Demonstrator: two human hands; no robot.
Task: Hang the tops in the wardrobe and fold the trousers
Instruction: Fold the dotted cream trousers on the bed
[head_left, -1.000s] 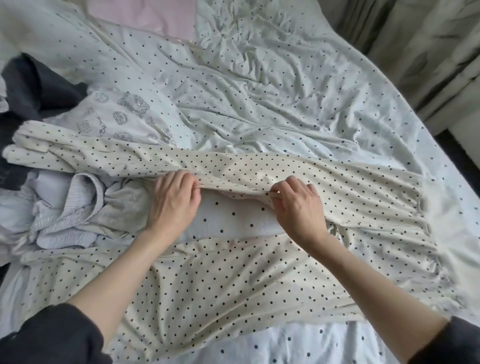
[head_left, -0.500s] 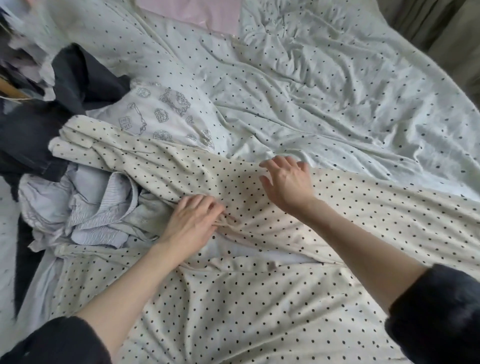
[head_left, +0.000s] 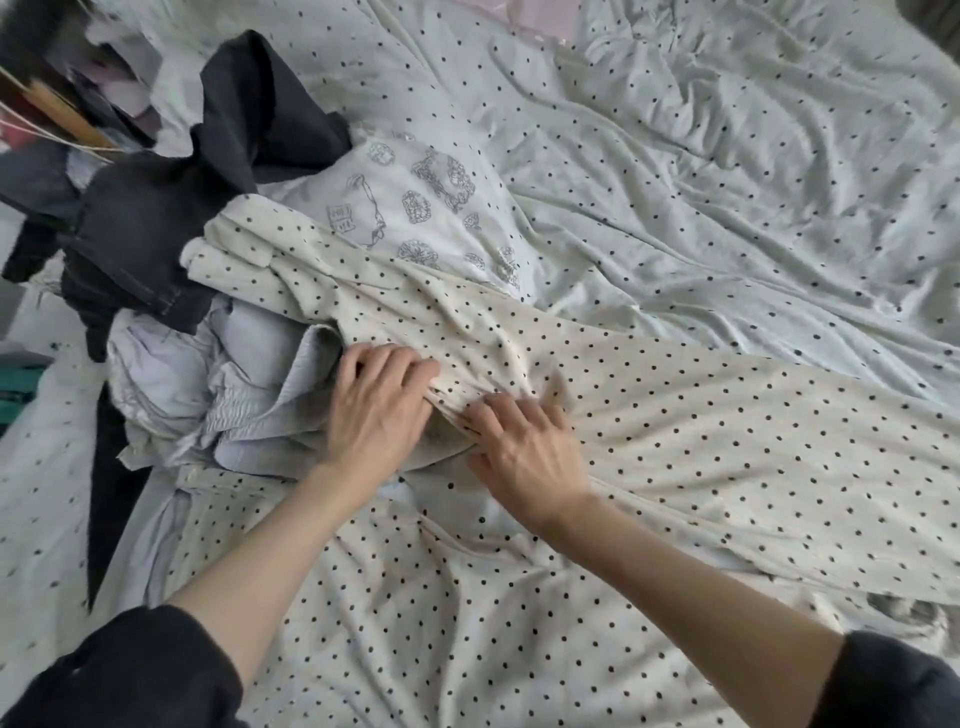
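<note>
Cream cotton with black dots is what you have in hand: the dotted trousers (head_left: 675, 415) lie across the bed (head_left: 727, 156), their long axis running from the clothes heap at upper left down toward the right edge of view, with a second leg spread flat below your forearms; your left hand (head_left: 376, 410) bunches a fold of that fabric at the heap's edge, fingers curled over it; your right hand (head_left: 530, 452) lies just beside it, touching the same ridge of cloth, fingers bent into it, though whether it pinches or only presses I cannot tell; both hands sit near the middle of the upper leg, so the long stretch of it runs away to your right and the shorter folded end (head_left: 234, 254) lies up and left, resting on the heap; your right hand is nearer the free length. Pale blue-grey garments (head_left: 208, 374) crowd your left hand; a dark garment (head_left: 156, 234) lies beyond, and a printed white top (head_left: 415, 208) sits just above the trousers. Open room is, I judge, to the right and far side, where the bed's dotted sheet is rumpled.
</note>
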